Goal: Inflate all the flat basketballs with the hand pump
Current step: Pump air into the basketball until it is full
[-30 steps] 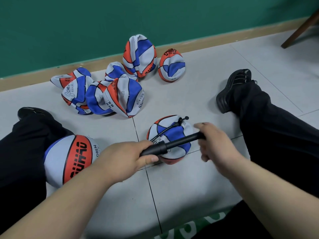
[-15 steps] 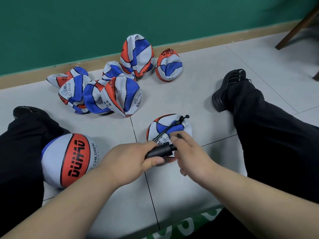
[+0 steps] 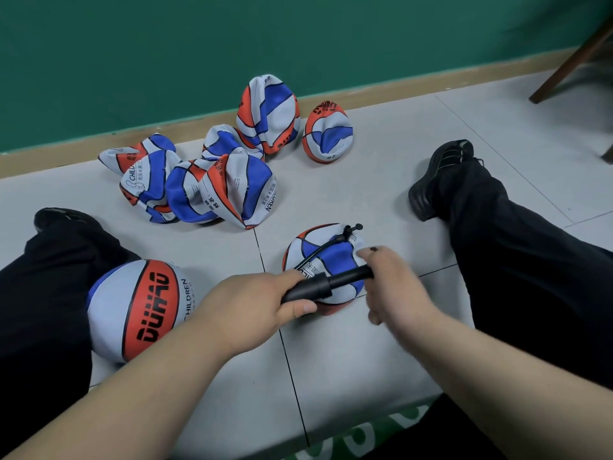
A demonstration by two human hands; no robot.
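A black hand pump point(image 3: 326, 285) lies slanted over a partly filled red, white and blue basketball point(image 3: 328, 257) on the floor between my legs. Its thin hose runs up to the valve at the ball's top. My left hand point(image 3: 255, 310) grips the pump's barrel. My right hand point(image 3: 394, 287) grips the pump's handle, drawn out a short way to the right. A round, full basketball point(image 3: 139, 310) leans against my left leg. Several flat, crumpled basketballs point(image 3: 229, 190) lie in a heap near the wall.
A green wall with a tan baseboard point(image 3: 398, 81) runs behind the heap. My legs in dark trousers and black shoes point(image 3: 441, 174) flank the work spot. Wooden furniture legs point(image 3: 567, 61) stand at the far right. A green mat edge point(image 3: 358, 439) shows at the bottom.
My right hand pushed the handle in toward the barrel, then drew it out again to the right. My left hand kept its hold on the barrel.
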